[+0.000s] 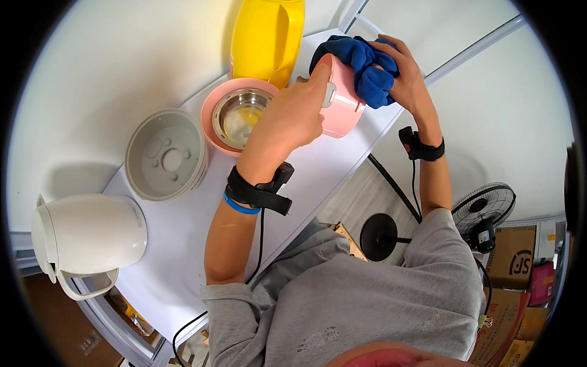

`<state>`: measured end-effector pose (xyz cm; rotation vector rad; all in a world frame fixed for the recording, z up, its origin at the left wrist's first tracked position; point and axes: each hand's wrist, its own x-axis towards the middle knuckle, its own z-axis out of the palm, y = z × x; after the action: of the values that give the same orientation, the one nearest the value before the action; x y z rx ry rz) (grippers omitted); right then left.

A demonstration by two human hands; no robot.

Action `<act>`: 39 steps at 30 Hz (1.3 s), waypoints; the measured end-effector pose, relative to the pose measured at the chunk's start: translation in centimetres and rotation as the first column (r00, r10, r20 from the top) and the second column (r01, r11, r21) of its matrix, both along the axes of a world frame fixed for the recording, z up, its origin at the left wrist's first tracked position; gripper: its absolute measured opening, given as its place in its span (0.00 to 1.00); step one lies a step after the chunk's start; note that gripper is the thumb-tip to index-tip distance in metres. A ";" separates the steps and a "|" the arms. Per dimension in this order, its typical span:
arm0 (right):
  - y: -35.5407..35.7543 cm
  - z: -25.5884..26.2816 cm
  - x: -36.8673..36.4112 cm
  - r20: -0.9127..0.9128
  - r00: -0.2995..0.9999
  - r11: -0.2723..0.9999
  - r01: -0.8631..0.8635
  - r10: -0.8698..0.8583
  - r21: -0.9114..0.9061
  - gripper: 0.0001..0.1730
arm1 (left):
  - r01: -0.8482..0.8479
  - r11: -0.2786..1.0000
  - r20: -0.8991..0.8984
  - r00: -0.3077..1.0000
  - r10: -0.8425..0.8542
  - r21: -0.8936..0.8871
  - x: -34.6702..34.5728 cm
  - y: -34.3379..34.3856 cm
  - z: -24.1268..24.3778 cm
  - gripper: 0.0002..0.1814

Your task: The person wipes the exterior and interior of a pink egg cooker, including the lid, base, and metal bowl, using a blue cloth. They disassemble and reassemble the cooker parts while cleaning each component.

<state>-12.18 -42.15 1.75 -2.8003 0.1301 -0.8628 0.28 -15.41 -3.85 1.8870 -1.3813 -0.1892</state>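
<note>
My left hand (298, 108) grips the rim of a pink plastic container (344, 103), which is tilted on its side above the table, a grey clip on its wall. With my right hand (403, 75) I hold a blue cloth (373, 69) against the container's far side and over its rim. A pink bowl (212, 96) with a steel inner dish (238, 114) stands just beyond my left forearm, which hides part of it. To its left is a grey round basin (167, 153) with a hole in its bottom.
A yellow jug (261, 41) stands against the wall behind the pink bowl. At the left end of the white table (179, 247) is a white kettle (94, 234). Black cables run from both wrist straps. On the right are a fan (481, 206) and cardboard boxes (511, 252).
</note>
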 end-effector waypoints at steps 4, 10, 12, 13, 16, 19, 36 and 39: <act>0.4 0.5 -0.5 -0.044 0.997 0.997 -0.062 0.065 0.055 0.28 | -0.072 0.987 0.090 0.992 0.086 -0.146 -0.5 -0.6 -0.9 0.31; 4.1 2.1 -1.9 -0.165 0.946 0.958 -0.266 0.280 0.103 0.39 | -0.077 0.990 -0.033 0.997 0.073 -0.119 -0.3 -1.1 0.1 0.22; 5.1 2.6 -1.9 -0.164 0.910 0.923 -0.367 0.382 0.113 0.41 | -0.030 0.998 -0.061 0.998 0.027 -0.053 -0.2 -0.9 0.3 0.22; 5.4 2.5 -1.7 -0.164 0.913 0.926 -0.361 0.375 0.107 0.41 | -0.023 0.999 -0.039 0.999 0.021 -0.040 -0.1 -0.8 0.2 0.22; 5.4 2.2 -1.2 -0.152 0.931 0.941 -0.314 0.332 0.128 0.38 | -0.018 0.999 -0.035 0.999 0.017 -0.032 0.0 -0.5 0.0 0.23; 2.9 0.7 0.0 -0.136 0.962 0.940 -0.192 0.237 0.283 0.33 | -0.003 1.000 -0.010 1.000 0.003 -0.018 -0.3 0.2 0.4 0.26; -6.4 -8.5 -1.9 -0.199 0.977 0.592 0.113 0.082 0.798 0.30 | 0.030 0.984 0.154 0.986 -0.057 0.173 -0.5 2.3 2.2 0.51; -3.9 -5.4 -1.3 -0.187 0.964 0.659 0.015 0.191 0.752 0.27 | 0.034 0.983 0.199 0.977 -0.071 0.182 -0.2 2.1 2.2 0.58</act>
<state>-13.47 -46.03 -3.63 -2.0691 0.3075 -0.2946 0.11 -13.30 -1.67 2.0645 -1.5996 -0.1511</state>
